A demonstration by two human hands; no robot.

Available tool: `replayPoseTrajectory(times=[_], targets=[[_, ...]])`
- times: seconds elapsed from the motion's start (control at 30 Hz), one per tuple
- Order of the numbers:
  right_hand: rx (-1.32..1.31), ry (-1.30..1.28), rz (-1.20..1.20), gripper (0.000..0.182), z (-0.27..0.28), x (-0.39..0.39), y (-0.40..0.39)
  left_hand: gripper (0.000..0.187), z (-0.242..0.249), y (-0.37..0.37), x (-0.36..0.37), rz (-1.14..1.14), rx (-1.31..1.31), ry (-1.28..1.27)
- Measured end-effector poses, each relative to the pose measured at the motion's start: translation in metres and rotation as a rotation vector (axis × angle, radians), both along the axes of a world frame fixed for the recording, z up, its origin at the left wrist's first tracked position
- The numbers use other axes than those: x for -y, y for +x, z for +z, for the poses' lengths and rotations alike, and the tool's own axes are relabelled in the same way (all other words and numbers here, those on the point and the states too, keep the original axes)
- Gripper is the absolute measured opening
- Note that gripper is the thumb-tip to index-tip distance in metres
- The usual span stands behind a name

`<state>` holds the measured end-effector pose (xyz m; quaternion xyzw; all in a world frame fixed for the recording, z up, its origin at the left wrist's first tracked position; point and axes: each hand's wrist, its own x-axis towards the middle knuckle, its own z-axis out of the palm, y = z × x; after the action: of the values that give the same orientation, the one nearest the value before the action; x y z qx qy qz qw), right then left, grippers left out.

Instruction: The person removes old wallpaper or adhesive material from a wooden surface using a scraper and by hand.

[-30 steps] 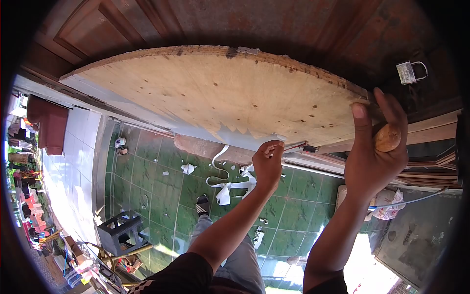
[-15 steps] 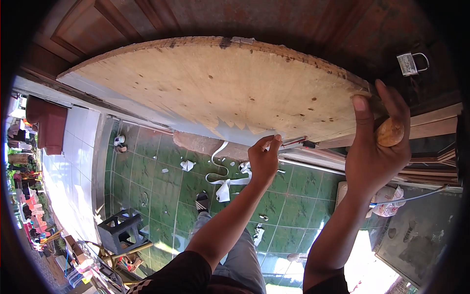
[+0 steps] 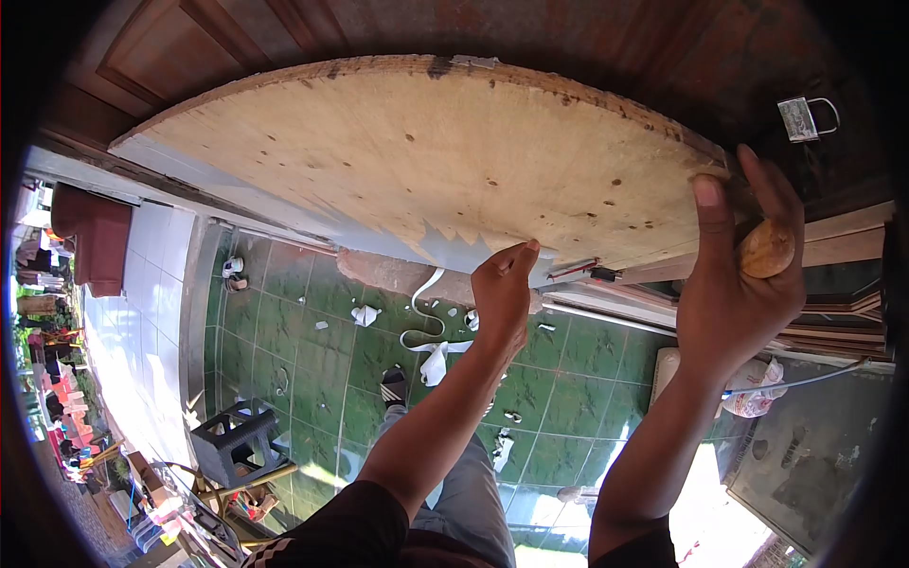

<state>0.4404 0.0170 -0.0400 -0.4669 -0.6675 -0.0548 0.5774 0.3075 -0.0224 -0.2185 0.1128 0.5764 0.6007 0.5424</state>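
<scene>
Filling the frame's upper middle, the wooden board [image 3: 426, 161] is looking stiff, probably heavy, best held by its edges; the right hand [image 3: 743, 275] is clasping its right end, a wooden handle [image 3: 767, 249] crowding the fingers; the left hand [image 3: 502, 289] is pressing fingertips together beside the pale covering [image 3: 453, 248], any catch unclear; the door [image 3: 398, 28] is limiting room above.

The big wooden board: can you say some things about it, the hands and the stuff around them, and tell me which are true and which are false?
1. The right hand has its thumb on the wooden board. True.
2. The left hand is hidden from view. False: the left hand shows plainly.
3. White scraps lie on the green floor tiles. True.
4. The padlock is red. False: the padlock is silver.
5. A round wooden knob shows among the right hand's fingers. True.
</scene>
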Motion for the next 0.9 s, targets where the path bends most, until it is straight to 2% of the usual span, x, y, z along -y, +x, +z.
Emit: replayPoseTrajectory(times=[0.2,0.3,0.5,0.7,0.8,0.9], targets=[[-0.007,-0.014,-0.001,0.031,0.0,0.001,0.0,0.033,-0.002,-0.003,-0.004,-0.037,0.019,0.007],[-0.025,-0.046,-0.02,0.031,0.001,0.003,-0.003,0.024,0.002,-0.001,-0.007,-0.015,0.023,-0.012],[-0.01,0.023,0.015,0.031,-0.004,-0.003,0.001,0.031,-0.018,-0.004,0.003,-0.056,-0.026,-0.011],[-0.007,-0.107,-0.064,0.03,0.001,0.006,-0.001,0.025,-0.026,-0.003,0.015,-0.029,-0.026,-0.024],[0.007,-0.068,-0.035,0.03,-0.001,0.004,0.0,0.027,-0.029,-0.005,0.021,-0.06,-0.053,-0.017],[-0.016,-0.067,-0.019,0.031,-0.002,0.003,0.0,0.029,-0.044,-0.006,0.032,-0.107,-0.167,0.031]])
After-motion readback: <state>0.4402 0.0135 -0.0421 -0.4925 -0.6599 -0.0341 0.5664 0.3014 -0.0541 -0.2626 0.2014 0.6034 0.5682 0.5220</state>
